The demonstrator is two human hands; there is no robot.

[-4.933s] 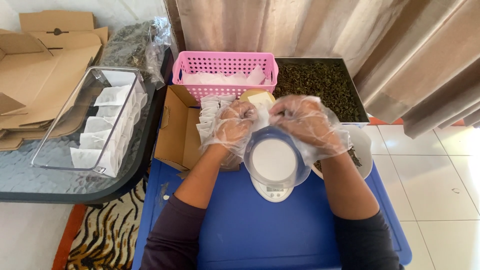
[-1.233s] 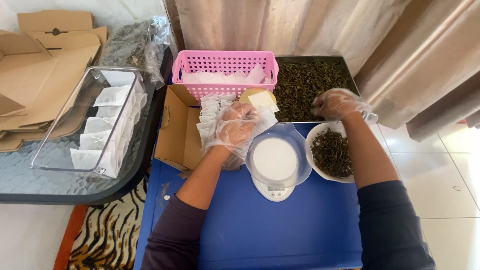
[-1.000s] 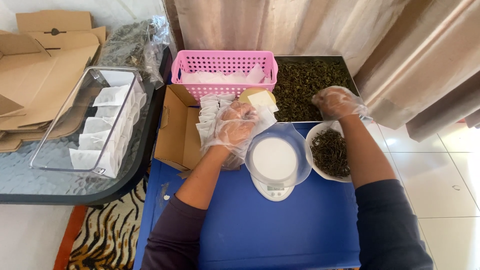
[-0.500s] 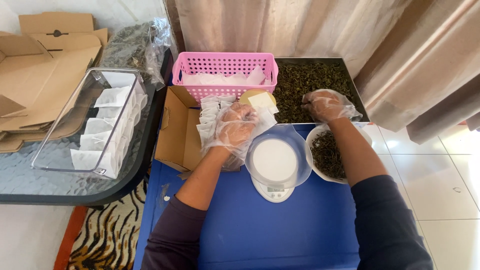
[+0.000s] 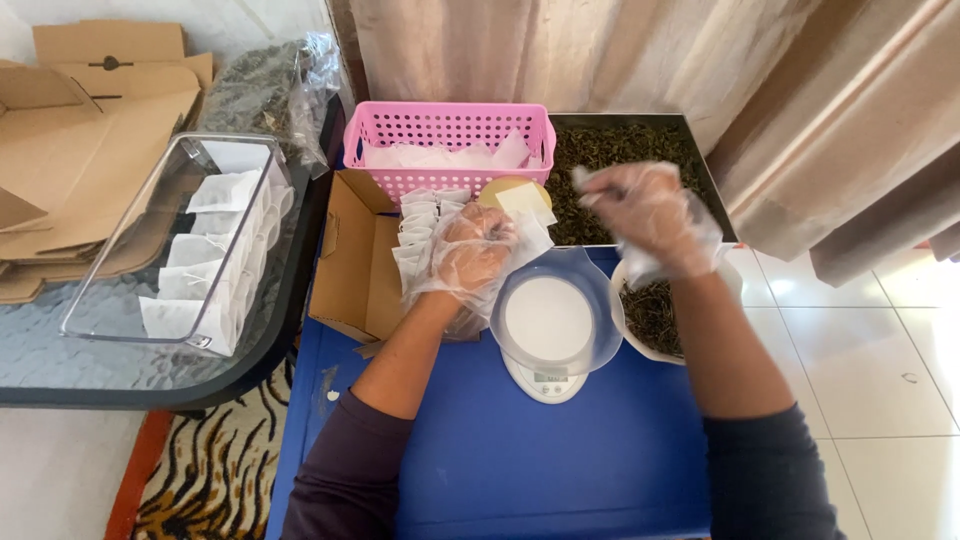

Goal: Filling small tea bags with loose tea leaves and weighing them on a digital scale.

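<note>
Currently left hand [image 5: 468,255] pinches 1 small white paper sachet [image 5: 528,232] above the scale [image 5: 548,328]. Right hand [image 5: 650,215], fingers closed on a pinch of dried leaves, hovers over the tray [image 5: 640,150]. Judgement: keep the sachet mouth wide, drop leaves slowly.

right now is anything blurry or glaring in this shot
Head view: the right hand is motion-blurred over the tray of dried leaves; the left hand and the scale look sharp; daylight washes out the floor tiles at right.
</note>
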